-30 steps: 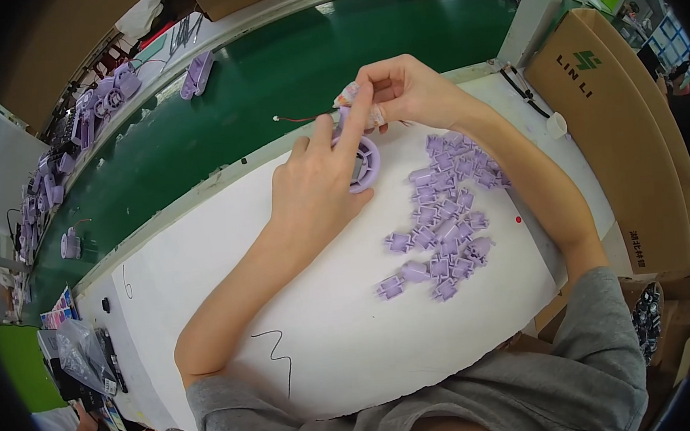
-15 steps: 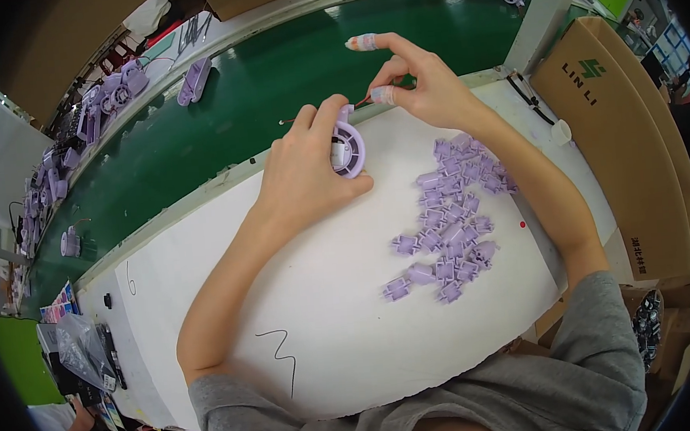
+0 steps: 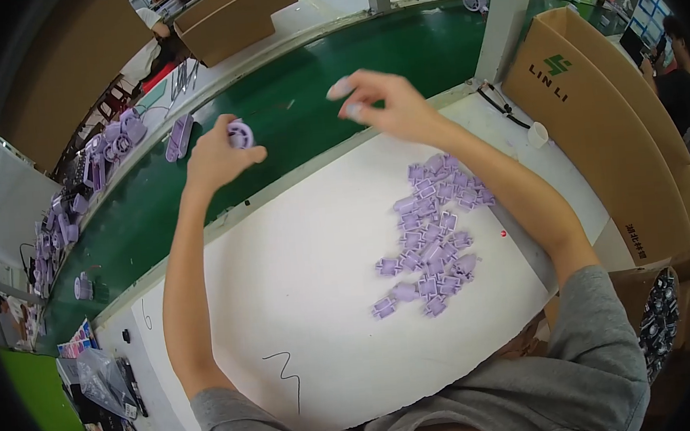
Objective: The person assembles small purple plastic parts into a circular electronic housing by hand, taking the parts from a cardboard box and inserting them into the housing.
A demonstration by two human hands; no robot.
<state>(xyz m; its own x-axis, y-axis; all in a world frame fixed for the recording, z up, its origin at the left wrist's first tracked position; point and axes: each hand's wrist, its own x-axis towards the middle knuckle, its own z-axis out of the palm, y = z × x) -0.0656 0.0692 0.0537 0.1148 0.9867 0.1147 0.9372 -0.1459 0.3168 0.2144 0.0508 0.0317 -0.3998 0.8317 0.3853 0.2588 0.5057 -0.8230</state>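
Observation:
In my left hand (image 3: 215, 159) is a small round light-purple plastic fan housing (image 3: 245, 134), held over the green belt between thumb and fingers. A thin wire trails from it to the right, with a pale end (image 3: 289, 104). My right hand (image 3: 389, 105) hovers at the belt's near edge, slightly blurred, its fingers apart and nothing visible in them. Tape wraps two of its fingertips. Below it, many small light-purple plastic parts (image 3: 428, 237) lie in a loose heap on the white sheet (image 3: 311, 299).
A green conveyor belt (image 3: 309, 68) curves past the table, carrying a purple elongated shell (image 3: 180, 138) and another purple part (image 3: 83, 286). More purple housings (image 3: 116, 140) line its far side. A cardboard box (image 3: 598, 139) stands at right beside a grey post (image 3: 504, 21).
My left hand has carried the housing left, from above the sheet to over the belt. My right hand has come away from the red wire and moved slightly lower.

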